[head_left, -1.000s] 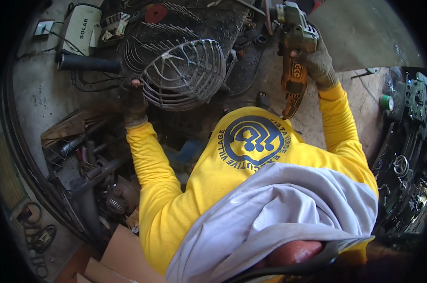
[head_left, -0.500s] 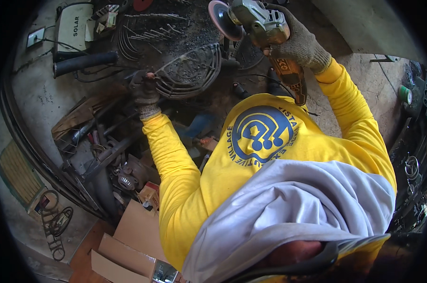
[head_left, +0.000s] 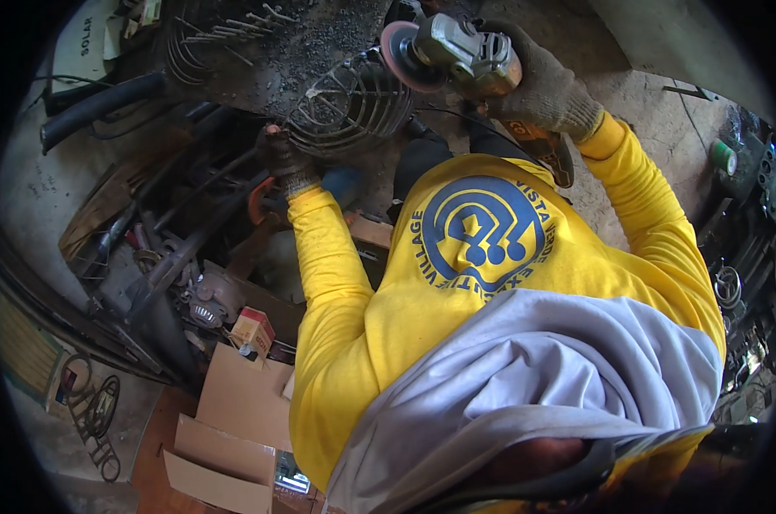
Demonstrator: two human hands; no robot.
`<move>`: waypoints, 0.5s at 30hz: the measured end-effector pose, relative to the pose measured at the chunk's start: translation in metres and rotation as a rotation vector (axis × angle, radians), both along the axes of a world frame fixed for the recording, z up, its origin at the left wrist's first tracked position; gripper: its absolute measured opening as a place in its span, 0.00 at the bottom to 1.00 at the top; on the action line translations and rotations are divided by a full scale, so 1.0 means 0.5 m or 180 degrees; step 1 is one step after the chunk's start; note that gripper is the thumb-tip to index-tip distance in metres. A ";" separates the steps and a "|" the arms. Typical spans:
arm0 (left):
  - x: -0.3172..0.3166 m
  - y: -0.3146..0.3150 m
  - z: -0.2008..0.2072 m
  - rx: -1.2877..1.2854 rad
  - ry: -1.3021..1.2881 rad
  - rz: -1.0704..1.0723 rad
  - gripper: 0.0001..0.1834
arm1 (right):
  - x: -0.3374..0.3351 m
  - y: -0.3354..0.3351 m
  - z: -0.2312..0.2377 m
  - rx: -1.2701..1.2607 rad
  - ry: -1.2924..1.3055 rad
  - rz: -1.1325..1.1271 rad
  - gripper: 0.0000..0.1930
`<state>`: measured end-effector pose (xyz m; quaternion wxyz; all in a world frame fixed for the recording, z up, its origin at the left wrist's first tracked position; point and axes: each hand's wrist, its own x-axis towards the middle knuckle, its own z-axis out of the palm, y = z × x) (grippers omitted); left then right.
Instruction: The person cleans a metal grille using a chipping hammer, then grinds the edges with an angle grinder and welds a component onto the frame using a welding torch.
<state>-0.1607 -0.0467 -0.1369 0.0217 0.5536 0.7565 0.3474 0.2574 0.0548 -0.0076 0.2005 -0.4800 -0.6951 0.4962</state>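
two gloved grips show. the right grip (head_left: 542, 90) is closed around a grinder (head_left: 473, 56), its fingers mostly hidden behind the tool. the left grip (head_left: 285, 158) sits in shadow, fingers curled beside the near left rim of a wire cage (head_left: 351, 107), one bare fingertip (head_left: 273, 129) showing; whether it has hold of the cage i cannot tell. the cage lies between the grips. left of the right grip, the grinder's disc (head_left: 407, 58) overlaps the cage's right side in view; contact is hard to make out. far left of the left grip, a white case (head_left: 77, 56) is cut off. below that grip, an open box (head_left: 233, 403) is partly covered by the sleeve (head_left: 328, 248); something shiny shows beside its flap, too little to name. bare floor (head_left: 632, 107) opens right of the right grip; pipes (head_left: 105, 111) crowd left of the left one.
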 end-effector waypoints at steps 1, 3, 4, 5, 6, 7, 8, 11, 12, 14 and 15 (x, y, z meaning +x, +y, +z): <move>-0.015 0.000 -0.021 0.0004 0.0025 0.0037 0.16 | -0.004 -0.005 0.000 -0.0060 -0.0040 0.0059 0.49; -0.020 0.020 -0.050 0.0434 -0.0222 -0.0293 0.14 | -0.010 -0.018 0.001 -0.0183 -0.0164 0.0129 0.50; -0.011 0.014 -0.066 0.0273 0.0239 -0.0281 0.15 | -0.016 -0.024 0.007 -0.0214 -0.0291 0.0100 0.50; 0.039 0.022 -0.044 0.0112 0.0649 -0.0286 0.17 | -0.016 -0.033 0.009 -0.0207 -0.0343 0.0033 0.50; 0.061 0.032 -0.019 0.0060 0.0856 -0.0344 0.18 | -0.019 -0.044 0.013 -0.0190 -0.0383 -0.0023 0.49; 0.083 0.042 0.007 0.0019 0.1060 -0.0406 0.20 | -0.022 -0.052 0.020 -0.0166 -0.0423 -0.0070 0.49; 0.092 0.050 0.026 0.0085 0.1057 -0.0507 0.22 | -0.028 -0.057 0.026 -0.0203 -0.0505 -0.0113 0.49; 0.080 0.024 0.027 0.0021 0.0091 -0.0263 0.25 | -0.046 -0.065 0.028 -0.0291 -0.0602 -0.0075 0.50; 0.077 0.031 0.019 -0.0018 -0.0466 -0.0181 0.25 | -0.049 -0.069 0.039 -0.0290 -0.0672 -0.0109 0.50; 0.082 0.040 0.010 0.0252 0.0041 -0.0348 0.24 | -0.054 -0.070 0.046 -0.0289 -0.0760 -0.0150 0.50; 0.079 0.040 0.002 0.0308 0.0001 -0.0322 0.23 | -0.056 -0.068 0.044 -0.0288 -0.0781 -0.0162 0.50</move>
